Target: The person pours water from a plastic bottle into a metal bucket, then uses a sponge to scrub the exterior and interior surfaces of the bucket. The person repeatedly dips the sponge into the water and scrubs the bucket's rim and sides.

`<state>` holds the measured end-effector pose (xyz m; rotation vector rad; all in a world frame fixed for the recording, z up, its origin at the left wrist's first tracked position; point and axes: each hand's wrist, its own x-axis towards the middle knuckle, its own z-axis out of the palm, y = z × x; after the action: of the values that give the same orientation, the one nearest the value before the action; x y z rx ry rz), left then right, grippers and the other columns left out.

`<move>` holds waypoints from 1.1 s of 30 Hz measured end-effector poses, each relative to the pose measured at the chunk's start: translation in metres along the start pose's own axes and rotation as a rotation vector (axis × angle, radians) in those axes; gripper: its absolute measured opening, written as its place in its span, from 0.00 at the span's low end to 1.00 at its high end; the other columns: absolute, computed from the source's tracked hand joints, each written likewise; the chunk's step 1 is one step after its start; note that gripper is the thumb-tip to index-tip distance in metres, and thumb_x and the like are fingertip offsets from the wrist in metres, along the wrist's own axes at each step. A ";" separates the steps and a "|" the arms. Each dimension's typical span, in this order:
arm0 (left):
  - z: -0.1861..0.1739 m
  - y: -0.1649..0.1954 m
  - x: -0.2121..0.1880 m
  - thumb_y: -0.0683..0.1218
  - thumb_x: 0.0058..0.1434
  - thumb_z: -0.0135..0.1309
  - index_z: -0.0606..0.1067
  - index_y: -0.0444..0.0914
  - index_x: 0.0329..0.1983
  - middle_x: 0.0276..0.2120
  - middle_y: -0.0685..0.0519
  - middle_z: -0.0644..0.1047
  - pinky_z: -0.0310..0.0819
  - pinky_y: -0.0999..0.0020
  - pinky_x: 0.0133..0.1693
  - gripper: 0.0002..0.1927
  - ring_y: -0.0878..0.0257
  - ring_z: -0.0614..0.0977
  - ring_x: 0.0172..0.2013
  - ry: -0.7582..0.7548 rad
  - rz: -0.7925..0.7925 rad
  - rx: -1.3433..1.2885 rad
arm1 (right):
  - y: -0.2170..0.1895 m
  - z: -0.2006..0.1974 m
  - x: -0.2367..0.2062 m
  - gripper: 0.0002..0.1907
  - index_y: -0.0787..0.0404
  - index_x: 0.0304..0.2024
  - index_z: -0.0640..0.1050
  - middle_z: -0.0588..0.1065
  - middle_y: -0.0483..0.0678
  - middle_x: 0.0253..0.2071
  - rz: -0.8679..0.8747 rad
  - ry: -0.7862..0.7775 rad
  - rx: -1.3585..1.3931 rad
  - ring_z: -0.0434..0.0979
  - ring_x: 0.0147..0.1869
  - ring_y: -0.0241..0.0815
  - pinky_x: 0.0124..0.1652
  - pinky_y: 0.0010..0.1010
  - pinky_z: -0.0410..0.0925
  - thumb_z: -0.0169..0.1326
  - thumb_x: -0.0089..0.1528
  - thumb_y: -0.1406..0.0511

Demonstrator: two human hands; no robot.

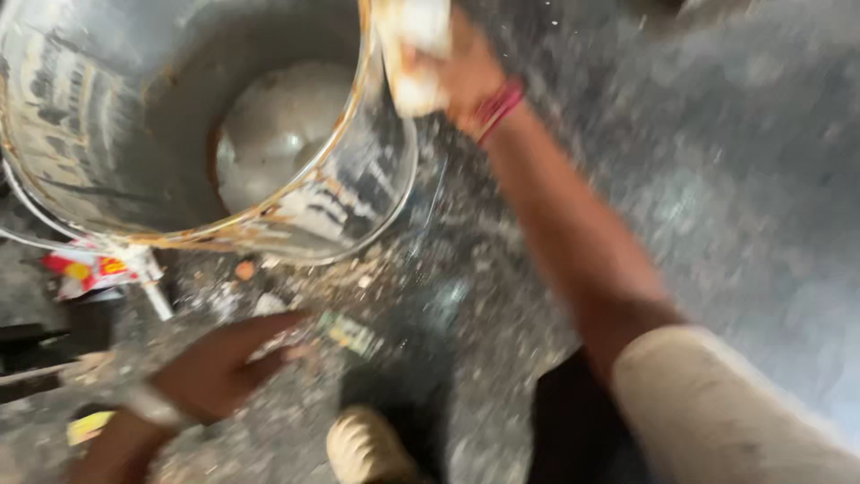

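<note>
Frame's motion-blurred. Nearest: left hand (210,372) below the big metal drum (179,125), fingers spread, holding nothing, hovering over the gritty floor (717,179) and a small wrapper (345,332). Further out, right hand (457,76) is at the drum's rim, clamped on a pale wad (417,54), probably soft cloth. Drum: thin steel, rusty rim, stiff; likely grabs best by the rim.
</note>
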<state>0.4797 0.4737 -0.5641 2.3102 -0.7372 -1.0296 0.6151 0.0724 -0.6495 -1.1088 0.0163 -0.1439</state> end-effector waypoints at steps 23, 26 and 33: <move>0.133 0.098 -0.023 0.45 0.61 0.53 0.76 0.38 0.50 0.43 0.43 0.82 0.76 0.52 0.47 0.14 0.46 0.82 0.45 -0.335 0.019 -0.157 | -0.017 0.075 -0.117 0.25 0.62 0.58 0.72 0.80 0.53 0.54 0.610 0.575 0.177 0.84 0.53 0.46 0.51 0.42 0.81 0.62 0.58 0.71; 0.135 0.089 -0.005 0.45 0.62 0.50 0.76 0.40 0.52 0.44 0.44 0.82 0.78 0.55 0.47 0.15 0.49 0.83 0.45 -0.362 -0.210 -0.222 | -0.037 0.077 -0.080 0.23 0.66 0.59 0.73 0.78 0.56 0.53 0.516 0.565 0.300 0.80 0.52 0.50 0.50 0.47 0.79 0.63 0.62 0.71; 0.134 0.135 0.069 0.46 0.68 0.50 0.76 0.39 0.55 0.44 0.40 0.81 0.77 0.52 0.46 0.14 0.44 0.82 0.45 -0.107 -0.324 -0.203 | -0.063 0.025 -0.023 0.26 0.60 0.61 0.70 0.79 0.51 0.54 0.694 0.389 0.283 0.81 0.55 0.48 0.51 0.44 0.80 0.60 0.61 0.69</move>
<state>0.3784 0.3012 -0.5926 2.2537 -0.2820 -1.3124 0.5878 0.0696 -0.5834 -0.7283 0.7006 0.2574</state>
